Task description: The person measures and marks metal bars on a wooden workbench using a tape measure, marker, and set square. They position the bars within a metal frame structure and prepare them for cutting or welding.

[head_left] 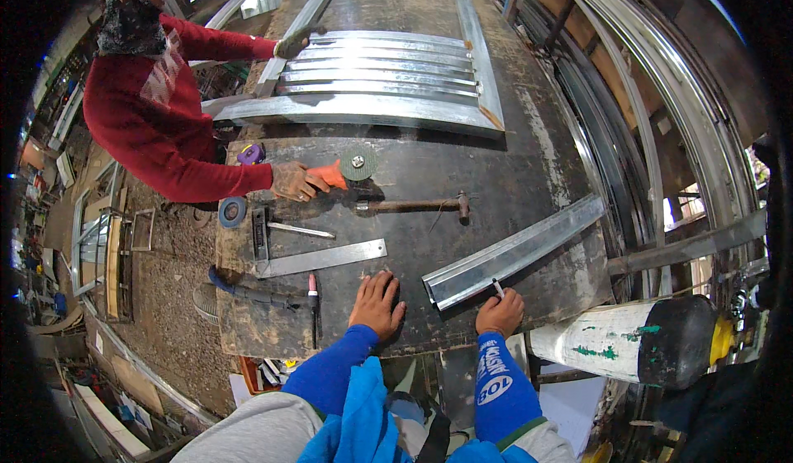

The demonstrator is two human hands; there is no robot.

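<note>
My left hand (377, 304) lies flat on the worn dark tabletop (512, 166), fingers spread, holding nothing. My right hand (500, 311) is closed around a thin pen-like marker (498, 288), its tip up against the near edge of a galvanized metal channel (512, 252). The channel lies slantwise at the table's right. Left of my left hand is a dark marker with a pink end (313, 294). Just beyond it rests a metal try square (322, 259), with a thin metal rod (301, 230) above. A hammer (417, 205) with a wooden handle lies farther off.
Across the table, a co-worker in a red sweater (157, 108) grips an orange angle grinder (329, 174) and touches a slatted metal frame (355, 109). A purple tape measure (251, 154), blue disc (232, 210) and cable (256, 295) lie left. A white cylinder (603, 339) stands right.
</note>
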